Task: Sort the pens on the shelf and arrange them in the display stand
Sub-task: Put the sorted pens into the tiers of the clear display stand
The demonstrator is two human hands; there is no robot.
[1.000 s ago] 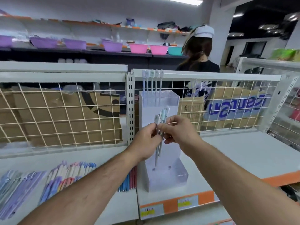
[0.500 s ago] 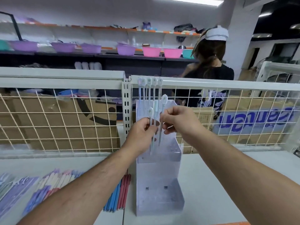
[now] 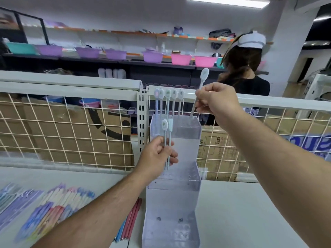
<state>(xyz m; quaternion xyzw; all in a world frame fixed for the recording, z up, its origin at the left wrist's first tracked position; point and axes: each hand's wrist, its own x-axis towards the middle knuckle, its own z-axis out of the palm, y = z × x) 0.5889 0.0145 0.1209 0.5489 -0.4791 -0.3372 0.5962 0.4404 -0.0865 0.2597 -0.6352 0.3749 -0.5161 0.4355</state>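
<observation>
My right hand (image 3: pixel 217 100) pinches one pale pen (image 3: pixel 201 85) by the shaft, fingers curled round it, tip angled down into the right side of the clear display stand (image 3: pixel 172 203), top tier. Five capped pens (image 3: pixel 168 104) stand upright at that tier's back left. My left hand (image 3: pixel 155 156) grips two more pens (image 3: pixel 164 125) upright in front of the stand's middle. Left of the stand, pastel pens (image 3: pixel 59 203) lie in rows on the shelf (image 3: pixel 241 212), red ones (image 3: pixel 132 217) just beside its base.

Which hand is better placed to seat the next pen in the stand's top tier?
Right. The right hand pinches one pale oval-capped pen, its tip at the top compartment of the clear acrylic display stand. The left hand holds two similar pens lower, in front of the stand.
</observation>
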